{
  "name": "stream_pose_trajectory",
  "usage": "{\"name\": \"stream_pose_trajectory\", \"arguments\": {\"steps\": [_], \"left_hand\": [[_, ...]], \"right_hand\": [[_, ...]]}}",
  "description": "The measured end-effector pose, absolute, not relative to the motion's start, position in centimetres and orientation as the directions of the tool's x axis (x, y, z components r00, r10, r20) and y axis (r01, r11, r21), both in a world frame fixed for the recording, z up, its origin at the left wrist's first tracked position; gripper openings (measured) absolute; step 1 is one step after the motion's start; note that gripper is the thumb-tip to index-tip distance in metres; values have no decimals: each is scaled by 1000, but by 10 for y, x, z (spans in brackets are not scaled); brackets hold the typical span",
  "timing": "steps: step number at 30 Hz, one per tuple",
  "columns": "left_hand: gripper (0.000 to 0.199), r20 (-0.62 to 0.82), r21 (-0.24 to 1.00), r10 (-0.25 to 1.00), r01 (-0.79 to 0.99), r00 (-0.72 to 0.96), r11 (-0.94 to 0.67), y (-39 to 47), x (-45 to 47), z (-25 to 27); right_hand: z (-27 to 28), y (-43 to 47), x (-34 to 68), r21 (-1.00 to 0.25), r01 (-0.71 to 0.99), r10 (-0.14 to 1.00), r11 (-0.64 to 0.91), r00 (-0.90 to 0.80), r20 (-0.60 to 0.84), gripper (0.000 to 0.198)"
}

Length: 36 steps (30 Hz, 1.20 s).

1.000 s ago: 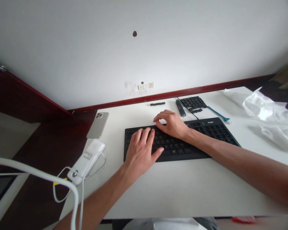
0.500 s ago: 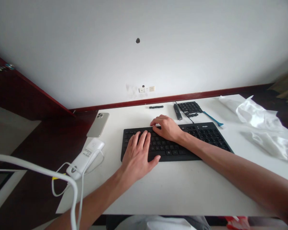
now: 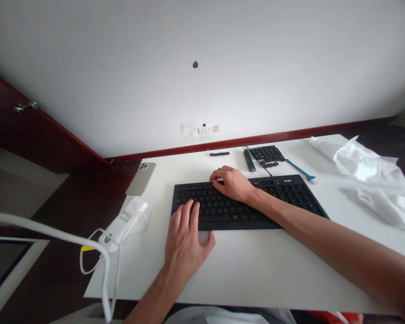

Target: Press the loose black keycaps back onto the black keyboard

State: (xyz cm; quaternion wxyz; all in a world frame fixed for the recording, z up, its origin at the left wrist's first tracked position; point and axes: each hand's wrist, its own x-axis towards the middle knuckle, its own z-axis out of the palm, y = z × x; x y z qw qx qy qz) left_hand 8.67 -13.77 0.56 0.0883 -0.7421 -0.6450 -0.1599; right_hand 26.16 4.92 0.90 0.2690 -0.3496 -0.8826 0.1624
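A black keyboard (image 3: 219,211) lies on the white table, and many positions on its right-hand number pad look bare of keycaps. My left hand (image 3: 185,238) rests at the keyboard's front left corner. Its fingers lie stretched over the lower left keys, and the thumb is out over the tabletop. Across the keyboard's top edge lies my right hand (image 3: 232,182), fingers curled with the thumb near the fingertips. What these fingers grip, if anything, is hidden. Behind the keyboard are several loose black keycaps in a block (image 3: 266,154) and a short row of keycaps (image 3: 219,154).
A dark pen-like tool (image 3: 249,160) and a blue brush-like tool (image 3: 300,169) lie behind the keyboard. At left are a phone (image 3: 141,179) and a white device with cables (image 3: 124,220). Crumpled white plastic (image 3: 367,162) covers the table's right side.
My left hand has slid back toward me and slightly left, uncovering keys on the keyboard's left side. My right hand stays at the top edge, its fingers a little more curled.
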Motion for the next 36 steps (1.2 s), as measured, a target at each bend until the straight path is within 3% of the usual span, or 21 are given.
{"name": "stream_pose_trajectory", "arguments": {"steps": [11,36], "left_hand": [[59,361,106,926,982,109,-157,-135,86,6],[61,371,135,921,975,115,-176,-132,86,9]], "right_hand": [[9,49,261,-481,537,713,693,-607,350,16],[10,49,262,-480,548,719,685,-612,329,16]]}}
